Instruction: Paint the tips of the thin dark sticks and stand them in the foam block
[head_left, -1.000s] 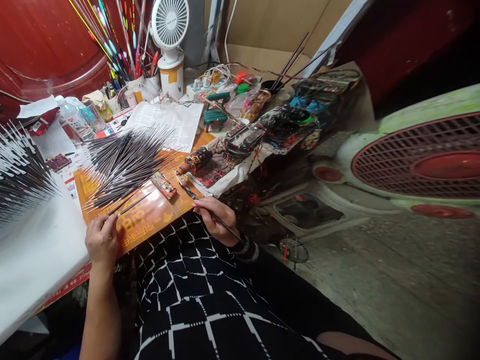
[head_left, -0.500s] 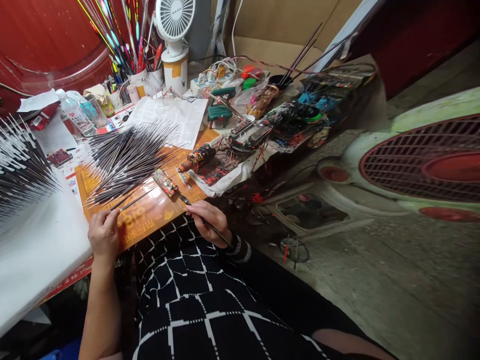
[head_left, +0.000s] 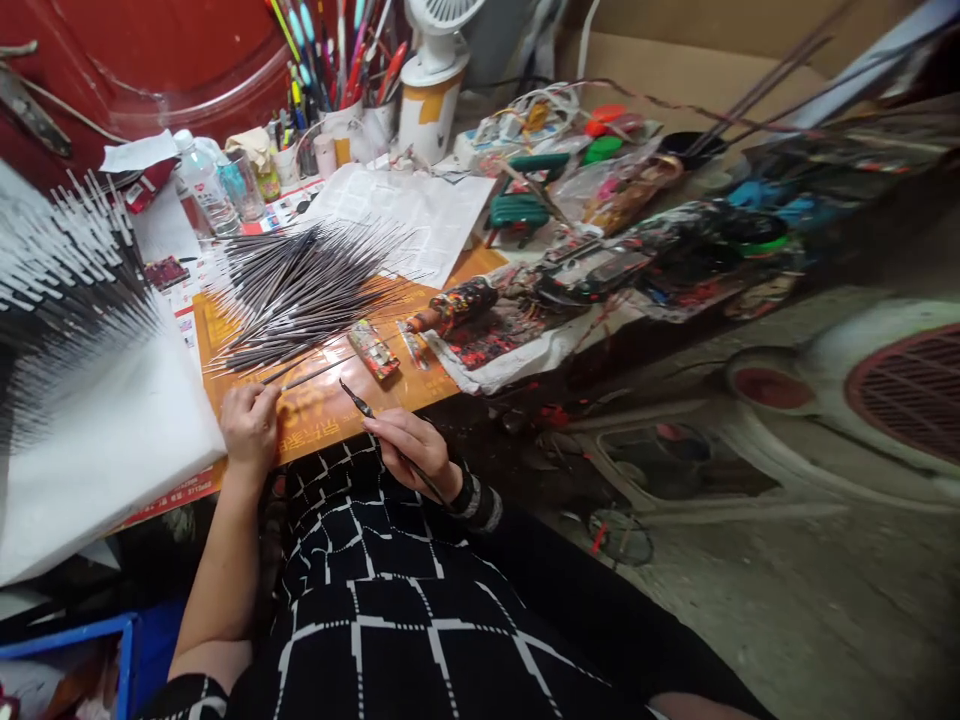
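My right hand (head_left: 411,447) is closed on a thin dark brush (head_left: 358,402) whose tip points up and left over the orange mat (head_left: 330,410). My left hand (head_left: 249,425) rests at the mat's near edge, its fingers pinched on the end of a thin grey stick (head_left: 315,372) that lies across the mat. Just beyond is a fanned pile of many thin grey sticks (head_left: 300,290). A small paint-spattered block (head_left: 373,349) lies on the mat between the pile and my right hand.
A white foam block (head_left: 97,420) at left bristles with stuck-in sticks (head_left: 67,260). Behind stand cups of coloured floats (head_left: 330,60), a small white fan (head_left: 435,70), a bottle (head_left: 202,185), newspaper (head_left: 405,210) and paint-stained clutter (head_left: 600,270). A floor fan (head_left: 900,390) lies at right.
The view has swung left and down. My right hand has drawn back toward my lap, lifting the brush tip off the mat. My left hand keeps its pinch on the stick.
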